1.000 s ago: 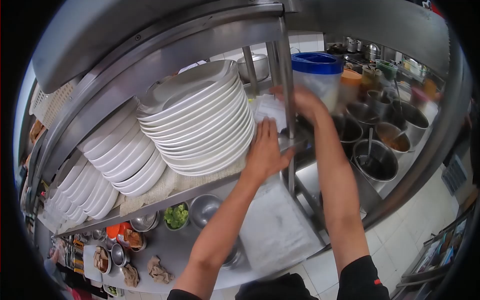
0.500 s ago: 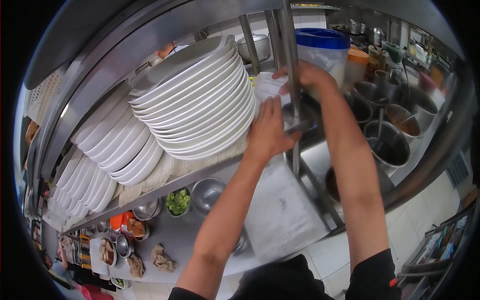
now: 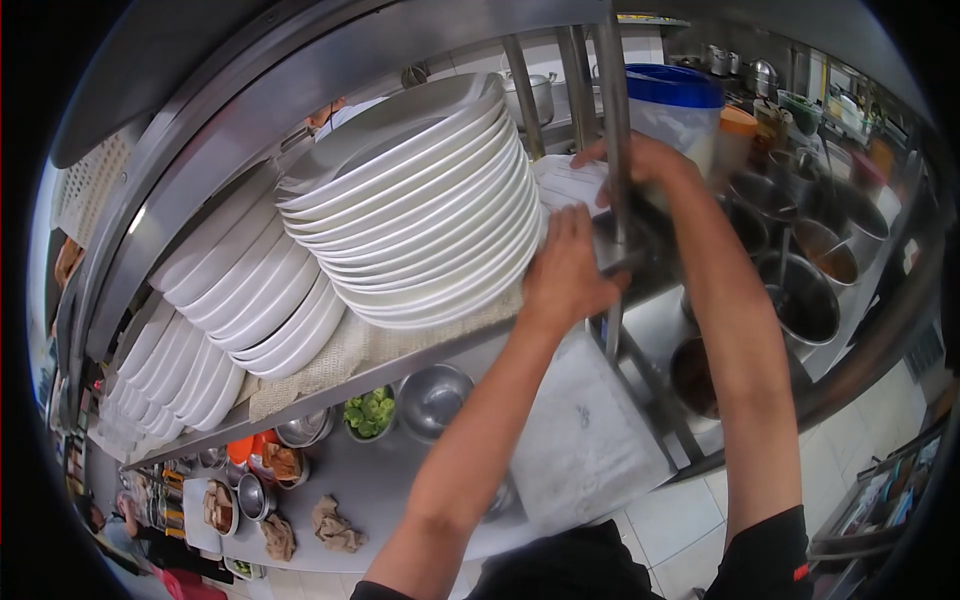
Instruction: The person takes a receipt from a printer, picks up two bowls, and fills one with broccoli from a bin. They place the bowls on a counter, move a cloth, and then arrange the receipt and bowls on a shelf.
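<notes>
Up on the shelf (image 3: 400, 365), left hand (image 3: 565, 280) lies flat, fingers together, against the plate stack (image 3: 420, 210); right hand (image 3: 645, 165) pinches a paper slip (image 3: 565, 185).

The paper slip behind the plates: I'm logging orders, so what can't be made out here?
- Paper slip, head view: writing too small and blurred.
- Right hand: fingertips hidden behind the steel post.
- Left hand: palm faces away, its contact with the plate stack is unclear.
</notes>
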{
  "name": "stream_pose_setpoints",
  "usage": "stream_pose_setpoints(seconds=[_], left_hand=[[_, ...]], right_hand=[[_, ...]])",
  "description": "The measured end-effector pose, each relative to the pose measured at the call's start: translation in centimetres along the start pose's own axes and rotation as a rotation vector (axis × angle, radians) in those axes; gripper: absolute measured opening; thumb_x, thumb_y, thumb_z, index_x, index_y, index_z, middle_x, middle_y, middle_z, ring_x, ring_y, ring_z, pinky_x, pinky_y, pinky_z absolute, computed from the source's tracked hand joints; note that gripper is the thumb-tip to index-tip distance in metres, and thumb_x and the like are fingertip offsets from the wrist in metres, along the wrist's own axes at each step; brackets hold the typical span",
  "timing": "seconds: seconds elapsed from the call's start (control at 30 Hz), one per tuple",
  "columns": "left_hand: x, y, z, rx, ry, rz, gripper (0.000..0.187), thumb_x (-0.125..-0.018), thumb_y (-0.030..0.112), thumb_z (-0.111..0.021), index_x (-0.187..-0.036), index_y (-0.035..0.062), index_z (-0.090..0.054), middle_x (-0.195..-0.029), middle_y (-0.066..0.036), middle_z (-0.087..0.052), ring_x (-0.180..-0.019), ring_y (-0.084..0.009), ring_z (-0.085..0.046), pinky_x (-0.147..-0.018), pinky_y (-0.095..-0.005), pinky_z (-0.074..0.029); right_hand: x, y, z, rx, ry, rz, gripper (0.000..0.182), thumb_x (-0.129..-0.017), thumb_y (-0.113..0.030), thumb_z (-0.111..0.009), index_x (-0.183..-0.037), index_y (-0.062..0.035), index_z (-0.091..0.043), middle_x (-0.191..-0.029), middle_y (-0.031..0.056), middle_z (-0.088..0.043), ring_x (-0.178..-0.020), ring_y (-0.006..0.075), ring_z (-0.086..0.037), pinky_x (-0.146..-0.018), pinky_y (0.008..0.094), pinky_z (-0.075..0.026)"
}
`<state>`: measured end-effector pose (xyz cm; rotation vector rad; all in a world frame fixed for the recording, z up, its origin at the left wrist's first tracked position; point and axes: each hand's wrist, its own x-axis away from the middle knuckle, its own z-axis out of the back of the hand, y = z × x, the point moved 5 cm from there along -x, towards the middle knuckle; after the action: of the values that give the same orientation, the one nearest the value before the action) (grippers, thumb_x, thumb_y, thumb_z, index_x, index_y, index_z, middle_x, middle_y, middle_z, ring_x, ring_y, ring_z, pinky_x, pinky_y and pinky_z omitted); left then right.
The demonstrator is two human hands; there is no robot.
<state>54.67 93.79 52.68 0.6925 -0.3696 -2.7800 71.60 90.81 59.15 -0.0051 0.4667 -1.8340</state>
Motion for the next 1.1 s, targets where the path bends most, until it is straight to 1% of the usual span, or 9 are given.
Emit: stream_pose_setpoints(seconds=[0.23,0.33,0.43,0.53,0.6,0.7,0.83,1.0,1.1], left_hand=[[0.2,-0.1,0.0,0.002,-0.009,0.009,0.097,-0.070,0.042,-0.072,-0.139,-0.0077,-0.027,-0.144,-0.024,-0.032,-0.137,-0.0337,-0.026,-0.110,-0.0462,-0.027],[0.0,-0.1,0.1,0.001,-0.017,0.012,0.096,-0.070,0.042,-0.071,-0.139,-0.0074,-0.027,-0.144,-0.024,-0.032,-0.137,-0.0341,-0.026,-0.110,-0.0466,-0.027],[0.1,0.0,0.1,0.017,-0.034,0.020,0.097,-0.069,0.043,-0.072,-0.140,-0.0067,-0.027,-0.144,-0.025,-0.030,-0.138,-0.0343,-0.025,-0.110,-0.0469,-0.027],[0.0,-0.3,-0.1,-0.009,-0.024,0.030,0.098,-0.069,0.045,-0.072,-0.140,-0.0052,-0.026,-0.147,-0.025,-0.026,-0.138,-0.0365,-0.022,-0.110,-0.0475,-0.026],[0.0,-0.2,-0.2,-0.081,0.014,0.040,0.099,-0.069,0.046,-0.073,-0.141,-0.0042,-0.026,-0.148,-0.025,-0.022,-0.139,-0.0384,-0.019,-0.111,-0.0480,-0.025],[-0.4,-0.5,-0.6,-0.067,-0.072,0.012,0.102,-0.067,0.047,-0.074,-0.142,-0.0030,-0.026,-0.149,-0.025,-0.018,-0.139,-0.0408,-0.016,-0.111,-0.0489,-0.023],[-1.1,-0.7,-0.5,-0.035,-0.128,0.027,0.105,-0.063,0.043,-0.076,-0.142,-0.0027,-0.024,-0.150,-0.025,-0.018,-0.139,-0.0411,-0.016,-0.112,-0.0496,-0.022],[-1.2,-0.7,-0.4,-0.011,-0.160,0.046,0.104,-0.060,0.036,-0.077,-0.141,-0.0026,-0.024,-0.151,-0.022,-0.016,-0.139,-0.0414,-0.015,-0.112,-0.0492,-0.022],[-1.0,-0.6,-0.3,0.011,-0.160,0.023,0.101,-0.061,0.032,-0.075,-0.140,-0.0050,-0.023,-0.149,-0.025,-0.019,-0.139,-0.0430,-0.014,-0.113,-0.0442,-0.021]], right_hand=[[-0.4,1.0,-0.7,-0.197,-0.046,-0.105,0.058,-0.062,-0.016,-0.081,-0.117,-0.0159,-0.065,-0.122,0.0120,-0.060,-0.115,0.0265,-0.055,-0.097,0.0354,-0.044],[-0.2,0.3,-0.3,-0.039,0.007,0.032,0.055,-0.064,-0.018,-0.080,-0.117,-0.0156,-0.065,-0.120,0.0116,-0.061,-0.111,0.0261,-0.056,-0.096,0.0354,-0.043],[-1.0,2.1,-1.4,-0.250,-0.007,-0.012,0.055,-0.064,-0.020,-0.081,-0.116,-0.0136,-0.066,-0.117,0.0124,-0.062,-0.108,0.0250,-0.057,-0.095,0.0348,-0.043],[0.0,0.4,-0.9,-0.082,0.114,0.005,0.056,-0.060,-0.019,-0.083,-0.113,-0.0107,-0.067,-0.112,0.0125,-0.064,-0.105,0.0235,-0.058,-0.091,0.0337,-0.044],[-0.1,0.5,-0.9,-0.127,0.076,-0.026,0.059,-0.057,-0.018,-0.084,-0.113,-0.0096,-0.067,-0.111,0.0123,-0.064,-0.104,0.0228,-0.059,-0.090,0.0333,-0.045],[-0.3,0.9,-1.1,-0.167,0.048,-0.030,0.064,-0.052,-0.016,-0.086,-0.112,-0.0088,-0.066,-0.110,0.0117,-0.065,-0.103,0.0222,-0.059,-0.090,0.0334,-0.046],[-1.0,2.0,-1.6,-0.161,0.043,0.005,0.066,-0.050,-0.013,-0.085,-0.113,-0.0089,-0.066,-0.110,0.0120,-0.065,-0.103,0.0220,-0.059,-0.090,0.0335,-0.046],[-1.1,2.4,-1.8,-0.297,-0.004,-0.056,0.066,-0.052,-0.013,-0.084,-0.114,-0.0096,-0.065,-0.110,0.0129,-0.064,-0.101,0.0227,-0.059,-0.089,0.0338,-0.046],[-1.0,2.2,-1.9,-0.328,-0.030,-0.058,0.066,-0.052,-0.014,-0.083,-0.115,-0.0104,-0.065,-0.110,0.0127,-0.064,-0.100,0.0227,-0.059,-0.088,0.0339,-0.046]])
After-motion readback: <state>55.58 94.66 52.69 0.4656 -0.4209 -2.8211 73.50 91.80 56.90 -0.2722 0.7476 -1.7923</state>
